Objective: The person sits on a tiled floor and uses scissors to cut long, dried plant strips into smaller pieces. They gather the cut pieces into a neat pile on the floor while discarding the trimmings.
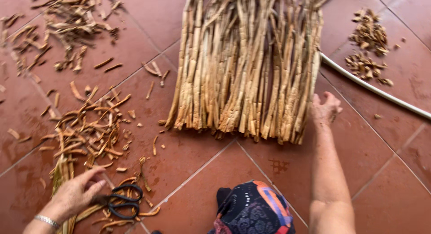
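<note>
Red tile floor (188,157): my left hand (74,193) rests open beside black scissors (122,201), my right hand (325,109) open, touching the dried reed bundle (247,63).

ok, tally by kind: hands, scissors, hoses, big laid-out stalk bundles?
Hands: 2, left hand and right hand
Scissors: 1, black-handled
White hose: 1
Stalk bundle: 1
Total: 5
</note>
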